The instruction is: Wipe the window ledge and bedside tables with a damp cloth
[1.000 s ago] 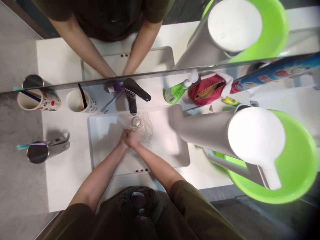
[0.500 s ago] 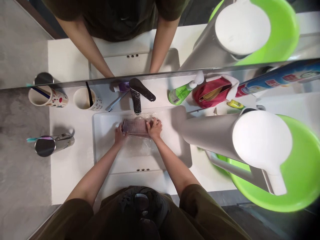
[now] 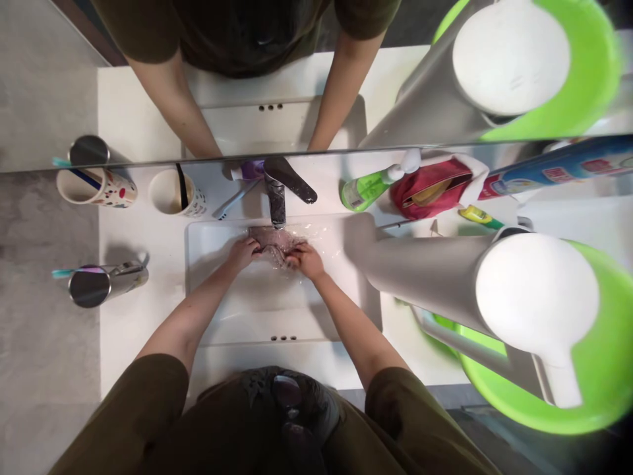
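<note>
Water runs from the dark tap onto a wet, pinkish cloth near the back of the white sink. The person's left hand grips the cloth at its left end, its fingers curled in and pinching the edge. The right hand has the other end, its fingers bunched together around a crumpled fold, with splashes about them. Exactly how the fingertips lie under the water, I can't tell.

Behind the sink, on the white bench, a green bottle lies between the tap and an open red pouch. To the left of the tap I see a blue toothbrush and two patterned cups, with a metal mug nearer the person. On the right, a tall grey jug with a white top stands beside a bright green basin. A mirror runs along the back, showing both arms
</note>
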### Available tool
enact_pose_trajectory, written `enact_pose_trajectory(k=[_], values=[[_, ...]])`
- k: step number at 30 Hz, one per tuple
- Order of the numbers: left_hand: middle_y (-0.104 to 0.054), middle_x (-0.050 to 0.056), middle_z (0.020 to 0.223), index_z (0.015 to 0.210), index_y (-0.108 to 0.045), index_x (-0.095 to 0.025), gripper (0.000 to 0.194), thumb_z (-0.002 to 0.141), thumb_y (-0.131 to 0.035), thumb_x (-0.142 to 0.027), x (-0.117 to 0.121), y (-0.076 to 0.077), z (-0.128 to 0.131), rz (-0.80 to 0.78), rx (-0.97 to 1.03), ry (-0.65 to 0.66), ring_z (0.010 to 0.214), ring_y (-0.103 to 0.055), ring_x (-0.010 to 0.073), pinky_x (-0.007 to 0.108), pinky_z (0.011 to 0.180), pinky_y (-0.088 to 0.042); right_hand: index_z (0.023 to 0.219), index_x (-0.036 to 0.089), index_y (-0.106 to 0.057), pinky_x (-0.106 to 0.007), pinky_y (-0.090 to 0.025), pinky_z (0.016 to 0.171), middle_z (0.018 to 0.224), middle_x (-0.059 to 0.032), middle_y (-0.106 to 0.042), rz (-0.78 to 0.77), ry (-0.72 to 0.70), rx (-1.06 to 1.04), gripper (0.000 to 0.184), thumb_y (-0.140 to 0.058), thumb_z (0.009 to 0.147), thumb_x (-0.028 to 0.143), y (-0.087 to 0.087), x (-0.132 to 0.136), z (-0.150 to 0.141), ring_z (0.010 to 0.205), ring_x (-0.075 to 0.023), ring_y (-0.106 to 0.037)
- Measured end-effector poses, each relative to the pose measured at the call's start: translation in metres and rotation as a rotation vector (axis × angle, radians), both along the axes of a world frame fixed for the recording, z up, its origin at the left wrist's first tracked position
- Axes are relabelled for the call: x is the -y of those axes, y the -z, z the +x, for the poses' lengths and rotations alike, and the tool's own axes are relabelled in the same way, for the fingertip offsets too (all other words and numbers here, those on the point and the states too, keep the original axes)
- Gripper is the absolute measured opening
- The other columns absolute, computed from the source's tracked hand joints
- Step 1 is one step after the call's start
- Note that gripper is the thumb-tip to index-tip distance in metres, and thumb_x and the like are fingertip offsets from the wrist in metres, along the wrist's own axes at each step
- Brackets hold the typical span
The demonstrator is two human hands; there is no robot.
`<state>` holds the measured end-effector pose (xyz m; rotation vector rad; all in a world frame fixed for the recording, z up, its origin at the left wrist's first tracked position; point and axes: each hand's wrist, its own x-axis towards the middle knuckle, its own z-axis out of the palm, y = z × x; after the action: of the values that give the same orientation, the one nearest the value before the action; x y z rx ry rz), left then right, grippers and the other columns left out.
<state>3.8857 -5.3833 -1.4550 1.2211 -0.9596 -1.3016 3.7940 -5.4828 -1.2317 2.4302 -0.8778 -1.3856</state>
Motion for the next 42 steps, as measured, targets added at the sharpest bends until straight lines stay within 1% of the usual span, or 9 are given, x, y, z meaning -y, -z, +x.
enact_pose_trajectory(k=[4,10,16,22,26,30,33,37,42], values=[[-0.068,0.006,0.098,0.078,-0.071,-0.020,0.016,0.065,-0.074,-0.012,0.004,0.008,0.005,0.013,-0.119,-0.030,0.097,-0.061,0.0230,0.034,0.093,-0.043,0.116,0.016,-0.070,-0.040,-0.038,0.104,0.122,-0.0130,-0.066,0.003,0.017,-0.036,0.033,-0.064,0.086,0.025,-0.012,-0.006,-0.001,0.117,-0.0270,-0.050],[-0.065,0.004,0.064,0.057,-0.068,-0.022,0.013,0.062,-0.075,-0.013,-0.005,0.014,0.021,0.100,-0.276,-0.137,0.072,-0.062,0.0217,0.036,0.088,-0.047,0.109,0.015,-0.071,-0.043,-0.030,0.105,0.133,-0.0124,-0.062,-0.012,0.059,-0.086,0.026,-0.055,0.088,0.019,-0.025,-0.016,0.005,0.127,-0.0271,-0.043],[-0.072,0.005,0.083,0.059,-0.068,-0.024,0.010,0.063,-0.077,-0.022,-0.036,-0.001,0.043,0.096,-0.327,-0.260,0.087,-0.064,0.0241,0.037,0.097,-0.046,0.096,0.014,-0.073,-0.044,-0.031,0.100,0.123,-0.0139,-0.066,-0.071,0.116,-0.030,0.021,-0.056,0.084,0.014,-0.029,-0.026,0.026,0.118,-0.0280,-0.049],[-0.070,0.005,0.091,0.077,-0.068,-0.021,0.007,0.078,-0.064,-0.026,-0.073,-0.029,0.087,0.014,-0.439,-0.456,0.093,-0.064,0.0205,0.032,0.094,-0.046,0.091,0.018,-0.064,-0.028,-0.043,0.076,0.095,-0.0054,-0.068,-0.096,0.198,0.218,0.019,-0.045,0.090,0.022,-0.087,-0.041,0.082,0.083,-0.0175,-0.058],[-0.061,0.000,0.075,0.086,-0.059,-0.018,0.014,0.082,-0.062,-0.031,-0.086,-0.051,0.120,-0.078,-0.622,-0.590,0.073,-0.059,0.0141,0.028,0.078,-0.049,0.076,0.020,-0.055,-0.024,-0.038,0.062,0.068,0.0029,-0.057,0.069,0.343,0.640,0.014,-0.054,0.087,0.029,-0.124,-0.060,0.125,0.064,-0.0125,-0.048],[-0.052,-0.002,0.075,0.093,-0.055,-0.018,0.016,0.088,-0.057,-0.033,-0.097,-0.073,0.153,-0.183,-0.696,-0.661,0.069,-0.054,0.0106,0.026,0.075,-0.048,0.072,0.021,-0.052,-0.022,-0.032,0.057,0.060,0.0065,-0.047,0.106,0.394,0.879,0.016,-0.060,0.084,0.027,-0.143,-0.077,0.159,0.057,-0.0095,-0.041],[-0.051,-0.002,0.078,0.100,-0.057,-0.018,0.021,0.087,-0.061,-0.035,-0.109,-0.097,0.171,-0.254,-0.615,-0.612,0.078,-0.056,0.0125,0.028,0.082,-0.047,0.072,0.020,-0.052,-0.021,-0.032,0.055,0.058,0.0073,-0.046,0.147,0.422,0.973,0.018,-0.063,0.084,0.028,-0.143,-0.089,0.179,0.053,-0.0077,-0.039],[-0.054,-0.001,0.082,0.108,-0.058,-0.019,0.049,0.068,-0.080,-0.036,-0.115,-0.142,0.171,-0.381,-0.507,-0.393,0.089,-0.058,0.0183,0.030,0.087,-0.045,0.073,0.019,-0.056,-0.020,-0.038,0.056,0.058,0.0078,-0.048,0.262,0.459,0.988,0.021,-0.066,0.084,0.034,-0.119,-0.112,0.203,0.052,-0.0067,-0.043],[-0.056,-0.003,0.076,0.089,-0.055,-0.018,0.020,0.079,-0.069,-0.029,-0.109,-0.181,0.156,-0.325,-0.489,-0.473,0.075,-0.054,0.0133,0.026,0.078,-0.043,0.079,0.017,-0.065,-0.025,-0.049,0.072,0.074,0.0024,-0.062,0.366,0.459,0.961,0.034,-0.061,0.085,0.051,-0.085,-0.130,0.202,0.073,-0.0111,-0.059]])
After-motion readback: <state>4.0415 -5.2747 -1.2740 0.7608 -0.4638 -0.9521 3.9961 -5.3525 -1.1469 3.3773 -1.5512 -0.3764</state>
